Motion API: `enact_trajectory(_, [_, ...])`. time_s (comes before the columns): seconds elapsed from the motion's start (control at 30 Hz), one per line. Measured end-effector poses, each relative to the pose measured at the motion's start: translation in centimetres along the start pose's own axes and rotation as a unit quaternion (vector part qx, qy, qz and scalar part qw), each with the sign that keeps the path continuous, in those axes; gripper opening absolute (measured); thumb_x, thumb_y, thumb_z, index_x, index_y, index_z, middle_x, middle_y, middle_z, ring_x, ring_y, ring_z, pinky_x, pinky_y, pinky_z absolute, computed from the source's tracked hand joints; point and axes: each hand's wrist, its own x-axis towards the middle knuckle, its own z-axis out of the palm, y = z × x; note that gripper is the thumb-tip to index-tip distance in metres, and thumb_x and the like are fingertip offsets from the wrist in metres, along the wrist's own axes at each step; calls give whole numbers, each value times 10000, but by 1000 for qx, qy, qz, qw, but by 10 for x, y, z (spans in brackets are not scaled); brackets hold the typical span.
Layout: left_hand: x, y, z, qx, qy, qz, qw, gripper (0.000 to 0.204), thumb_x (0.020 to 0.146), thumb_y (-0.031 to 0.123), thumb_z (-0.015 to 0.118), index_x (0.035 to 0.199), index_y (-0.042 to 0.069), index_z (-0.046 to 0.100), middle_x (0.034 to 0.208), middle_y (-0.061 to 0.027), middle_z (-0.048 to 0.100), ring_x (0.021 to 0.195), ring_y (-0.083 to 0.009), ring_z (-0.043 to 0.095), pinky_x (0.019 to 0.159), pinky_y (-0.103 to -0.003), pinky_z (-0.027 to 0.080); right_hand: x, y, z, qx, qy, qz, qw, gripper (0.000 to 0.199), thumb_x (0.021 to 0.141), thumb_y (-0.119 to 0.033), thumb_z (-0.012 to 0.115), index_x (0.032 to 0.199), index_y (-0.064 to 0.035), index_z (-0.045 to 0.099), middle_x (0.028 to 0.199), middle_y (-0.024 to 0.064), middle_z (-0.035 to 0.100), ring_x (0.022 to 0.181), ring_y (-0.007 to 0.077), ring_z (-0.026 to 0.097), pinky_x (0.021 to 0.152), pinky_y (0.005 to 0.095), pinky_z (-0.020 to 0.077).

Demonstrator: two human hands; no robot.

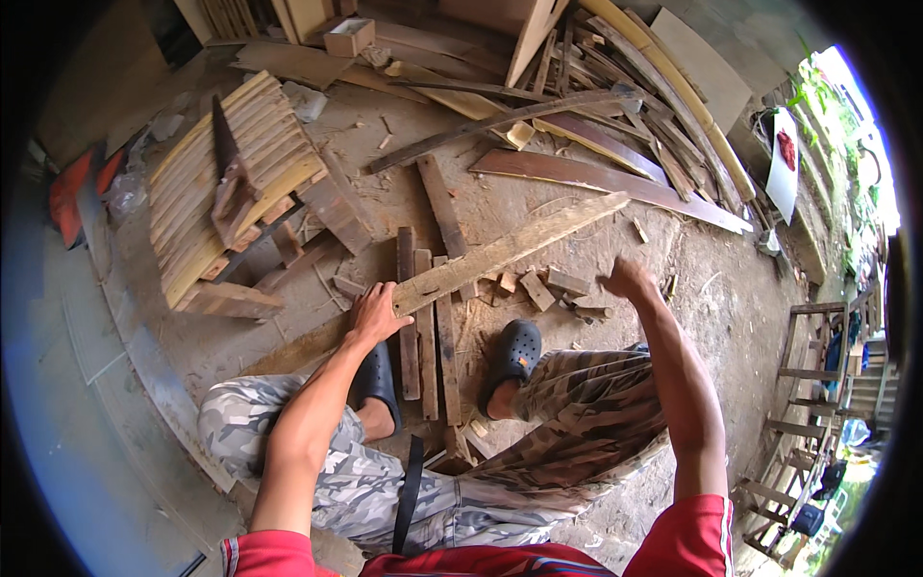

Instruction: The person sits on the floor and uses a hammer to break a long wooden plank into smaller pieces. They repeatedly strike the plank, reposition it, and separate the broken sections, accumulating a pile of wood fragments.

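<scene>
My left hand point(375, 315) is closed on the lower left end of a rough, pale wooden plank point(514, 247). The plank slants up to the right, lying across several darker wood strips point(424, 332) on the ground between my feet. Its far right end is free of any hand. My right hand point(632, 280) is off the plank, to the right of it and below its far end. The fingers there look curled in, and nothing shows in them. Short wood offcuts point(538, 290) lie between the plank and my right foot.
At the left stands a low slatted wooden bench point(231, 163) with a handsaw point(231, 183) lying on top. Long boards point(606, 183) and a heap of scrap wood point(663, 115) fill the back right. A wooden rack point(803, 404) stands at the far right. My dark clogs point(514, 351) flank the strips.
</scene>
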Motion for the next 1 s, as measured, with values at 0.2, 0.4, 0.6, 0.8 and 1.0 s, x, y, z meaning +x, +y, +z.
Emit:
enact_trajectory(0.2, [17,-19,59,20,6,10,1000,726,703,392,851,1254,75,500,1203,-124,518,1185,-322,483,994,-484,404,2,6,59,-72,-164,-6,984,757,819,-693,601,1222,-54,662,1168,176,686,1078,312,664,916,417,530])
enact_trajectory(0.4, [23,-37,82,-12,-18,19,1000,856,708,293,861,1398,56,413,1259,-140,426,1208,-356,439,1034,-462,385,17,-14,100,-126,-188,6,974,489,842,-438,673,1218,-124,672,1228,120,673,1139,281,649,921,405,540])
enact_trajectory(0.6, [-1,-50,59,77,-97,33,992,1186,678,343,867,1568,133,111,1493,-182,311,1381,-353,312,1143,-532,224,40,-17,188,174,-220,68,957,317,802,-322,677,936,-41,737,871,139,728,777,257,706,654,378,569])
enact_trajectory(0.8, [-32,-66,73,89,-35,-58,994,1094,773,459,767,1582,205,75,1561,-230,213,1452,-405,190,1174,-592,101,52,3,181,190,-247,47,949,230,822,-206,645,778,16,687,585,103,624,465,197,594,448,373,463])
enact_trajectory(1.0, [-24,-63,86,56,-17,-78,995,850,901,598,554,1574,287,137,1548,-206,249,1450,-384,204,1160,-629,87,8,-59,94,51,-246,-126,960,278,810,-282,673,889,-20,724,587,138,625,496,225,622,486,394,484])
